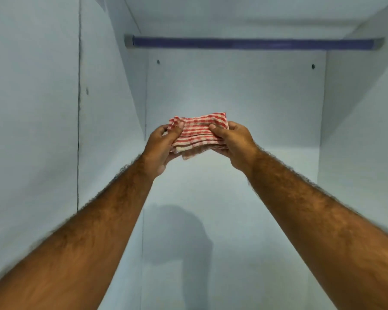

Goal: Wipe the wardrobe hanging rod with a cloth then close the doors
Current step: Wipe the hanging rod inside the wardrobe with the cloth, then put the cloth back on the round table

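Note:
A folded red-and-white checked cloth point(198, 133) is held up in front of me inside the open wardrobe. My left hand point(160, 148) grips its left end and my right hand point(235, 144) grips its right end, thumbs on top. The blue hanging rod point(253, 43) runs across the top of the wardrobe between grey end brackets, well above the cloth and apart from it. No clothes hang on the rod.
The pale blue back panel point(233, 90) carries two small dark holes. The left side wall point(112, 108) and right side wall point(356, 119) close in the space. A vertical seam point(78, 130) runs down the left panel.

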Demonstrator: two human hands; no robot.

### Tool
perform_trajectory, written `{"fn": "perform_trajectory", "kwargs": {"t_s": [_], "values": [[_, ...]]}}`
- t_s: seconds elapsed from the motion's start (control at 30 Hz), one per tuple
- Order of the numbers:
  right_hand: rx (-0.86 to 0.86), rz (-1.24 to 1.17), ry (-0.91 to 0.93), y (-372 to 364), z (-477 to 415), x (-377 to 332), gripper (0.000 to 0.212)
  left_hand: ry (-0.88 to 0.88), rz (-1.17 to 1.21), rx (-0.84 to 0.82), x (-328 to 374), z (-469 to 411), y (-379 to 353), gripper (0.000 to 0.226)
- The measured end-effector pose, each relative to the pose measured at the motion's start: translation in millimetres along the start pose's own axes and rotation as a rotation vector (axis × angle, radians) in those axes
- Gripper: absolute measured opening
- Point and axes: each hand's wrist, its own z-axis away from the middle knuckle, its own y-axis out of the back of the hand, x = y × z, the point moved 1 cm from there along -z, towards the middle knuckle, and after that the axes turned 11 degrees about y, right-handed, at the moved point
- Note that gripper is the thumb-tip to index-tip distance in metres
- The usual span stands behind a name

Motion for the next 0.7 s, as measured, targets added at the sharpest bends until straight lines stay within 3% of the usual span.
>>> {"fn": "perform_trajectory", "kwargs": {"t_s": [0.07, 0.17, 0.37, 0.53, 0.7], "values": [[0.050, 0.018, -0.087, 23.5, 30.6, 23.4, 0.029, 0.162, 0.072, -0.112, -43.3, 23.5, -5.8, 0.034], [0.068, 0.008, -0.239, 61.7, 82.9, 64.7, 0.027, 0.293, 0.093, -0.064, -112.7, 57.9, -16.3, 0.028], [0.200, 0.035, -0.505, 143.5, 208.9, 149.7, 0.019, 0.521, -0.028, -0.057, -246.9, 143.9, -51.3, 0.024], [0.364, 0.061, -0.697, 208.3, 349.9, 203.6, 0.021, 0.766, -0.150, -0.113, -352.8, 231.0, -78.1, 0.034], [0.425, 0.183, -0.898, 269.6, 494.2, 232.7, 0.013, 0.949, -0.231, -0.158, -448.7, 332.9, -109.9, 0.015]]}}
